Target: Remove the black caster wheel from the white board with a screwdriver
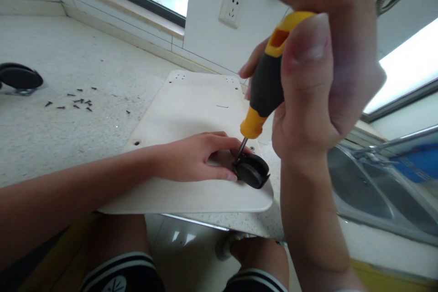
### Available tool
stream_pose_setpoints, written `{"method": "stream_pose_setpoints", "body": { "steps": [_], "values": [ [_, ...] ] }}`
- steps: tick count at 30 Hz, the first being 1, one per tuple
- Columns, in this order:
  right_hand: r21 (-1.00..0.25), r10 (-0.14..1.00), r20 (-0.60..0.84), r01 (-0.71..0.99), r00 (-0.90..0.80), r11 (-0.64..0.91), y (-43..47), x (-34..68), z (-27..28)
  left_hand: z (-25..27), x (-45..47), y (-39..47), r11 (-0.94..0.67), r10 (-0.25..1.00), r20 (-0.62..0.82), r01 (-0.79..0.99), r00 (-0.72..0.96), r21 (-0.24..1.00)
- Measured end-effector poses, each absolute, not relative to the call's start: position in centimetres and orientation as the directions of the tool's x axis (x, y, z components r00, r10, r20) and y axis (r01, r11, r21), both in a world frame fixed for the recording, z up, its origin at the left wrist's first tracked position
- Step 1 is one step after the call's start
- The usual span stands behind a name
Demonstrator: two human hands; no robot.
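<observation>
A cream rounded board [191,105] lies flat on a speckled countertop [51,137]. Near its front right corner sits a black caster wheel [252,171]. My left hand [193,157] rests on the board with its fingers pressed against the caster's mount. My right hand [318,59] is close to the camera and grips a yellow and black screwdriver [265,86]. The screwdriver is tilted, with its metal tip down at the caster's base, between my left fingers and the wheel.
Several small dark screws [77,100] lie scattered on the counter at the left. A second black caster [18,77] sits at the far left edge. A wall socket [232,8] is behind the board. A metal sink [376,191] lies to the right.
</observation>
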State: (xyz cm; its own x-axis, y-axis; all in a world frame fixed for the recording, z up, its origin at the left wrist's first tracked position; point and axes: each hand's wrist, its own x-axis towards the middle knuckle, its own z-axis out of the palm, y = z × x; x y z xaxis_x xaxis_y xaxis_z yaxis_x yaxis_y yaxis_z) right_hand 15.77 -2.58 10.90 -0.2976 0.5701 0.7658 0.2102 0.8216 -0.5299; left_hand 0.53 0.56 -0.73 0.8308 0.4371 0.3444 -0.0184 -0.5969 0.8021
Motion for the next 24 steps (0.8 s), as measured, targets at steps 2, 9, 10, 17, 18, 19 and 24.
{"method": "stream_pose_setpoints", "body": {
  "steps": [2, 9, 10, 17, 18, 19, 24],
  "values": [
    [-0.464, 0.474, 0.862, 0.101, -0.178, 0.880, -1.9, 15.0, 10.3, -0.8, 0.5, 0.6, -0.607, 0.440, 0.341, -0.005, 0.831, 0.795],
    [-0.441, 0.439, 0.897, 0.121, 0.040, 0.889, -2.0, 13.6, 9.7, -0.7, 0.7, 0.6, -0.625, 0.440, 0.338, 0.013, 0.832, 0.781],
    [-0.477, 0.481, 0.877, 0.105, -0.014, 0.873, -2.2, 13.8, 9.8, -0.7, 0.7, 0.6, -0.625, 0.438, 0.338, 0.013, 0.833, 0.780],
    [-0.568, 0.605, 0.795, -0.303, 0.036, 0.765, -2.0, 12.5, 9.6, -0.7, 0.6, 0.6, -0.639, 0.448, 0.329, 0.041, 0.831, 0.768],
    [-0.561, 0.609, 0.791, -0.322, 0.061, 0.762, -1.8, 12.5, 9.4, -0.7, 0.6, 0.6, -0.641, 0.441, 0.335, 0.031, 0.833, 0.767],
    [-0.562, 0.610, 0.789, -0.317, 0.070, 0.764, -1.6, 12.7, 9.2, -0.7, 0.6, 0.6, -0.642, 0.433, 0.340, 0.021, 0.835, 0.766],
    [-0.714, 0.694, 0.690, -0.033, -0.206, 0.700, -1.1, 15.4, 9.5, -0.7, 0.7, 0.7, -0.643, 0.428, 0.335, 0.023, 0.839, 0.765]
  ]
}}
